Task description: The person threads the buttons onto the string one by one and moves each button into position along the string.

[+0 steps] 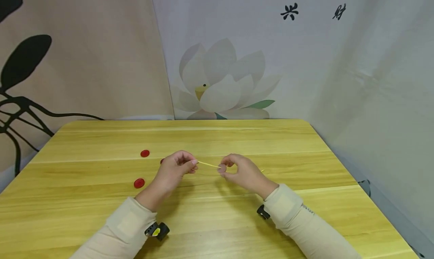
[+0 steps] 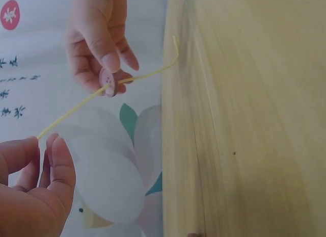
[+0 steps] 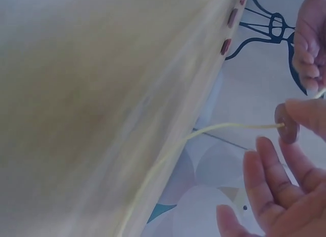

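The bench (image 1: pixel 305 214) is pale yellow wood, with a printed cloth (image 1: pixel 223 82) of a lotus hanging behind its far edge; both hands work above the middle of the bench, nearer the front edge than the far one. The left hand (image 1: pixel 174 170) has its fingers (image 2: pixel 53 160) curled, thumb and forefinger pinching one end of a thin yellow cord (image 1: pixel 207 164); the right hand (image 1: pixel 242 172) pinches a small pink button (image 2: pixel 107 81) between thumb and forefinger, its other fingers (image 3: pixel 265 181) loosely spread. The cord runs taut from the left hand through the button and on past the right hand, its free end trailing down towards the bench on the right side. Three red buttons lie flat towards the left edge: one (image 1: pixel 145 153) farther back, one (image 1: pixel 139 183) nearer the front, and a third (image 1: pixel 162 161) just behind the left hand, mostly hidden by it.
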Motion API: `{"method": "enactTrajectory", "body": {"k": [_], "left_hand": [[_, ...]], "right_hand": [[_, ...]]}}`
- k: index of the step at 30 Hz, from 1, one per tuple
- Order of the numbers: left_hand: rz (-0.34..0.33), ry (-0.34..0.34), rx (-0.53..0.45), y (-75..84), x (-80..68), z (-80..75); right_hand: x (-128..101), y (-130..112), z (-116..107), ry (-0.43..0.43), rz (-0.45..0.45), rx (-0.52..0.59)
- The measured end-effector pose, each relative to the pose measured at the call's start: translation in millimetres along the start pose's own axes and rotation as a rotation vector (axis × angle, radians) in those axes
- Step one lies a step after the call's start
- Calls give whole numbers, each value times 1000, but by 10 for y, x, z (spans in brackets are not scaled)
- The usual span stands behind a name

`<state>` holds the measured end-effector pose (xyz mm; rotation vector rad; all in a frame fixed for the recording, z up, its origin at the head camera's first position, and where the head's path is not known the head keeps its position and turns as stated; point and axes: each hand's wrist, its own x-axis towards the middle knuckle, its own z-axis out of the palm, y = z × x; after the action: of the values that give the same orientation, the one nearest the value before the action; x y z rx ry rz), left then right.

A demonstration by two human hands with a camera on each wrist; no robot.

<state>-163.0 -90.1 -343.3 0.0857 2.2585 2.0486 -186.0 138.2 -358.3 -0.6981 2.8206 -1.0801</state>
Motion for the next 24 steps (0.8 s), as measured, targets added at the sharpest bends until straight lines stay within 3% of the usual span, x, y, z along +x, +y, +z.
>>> {"method": "enactTrajectory", "body": {"k": [24], "left_hand": [[3,-13,9,-37,7,-31]], "right_hand": [[17,349,-135,-119,124,-40]]}}
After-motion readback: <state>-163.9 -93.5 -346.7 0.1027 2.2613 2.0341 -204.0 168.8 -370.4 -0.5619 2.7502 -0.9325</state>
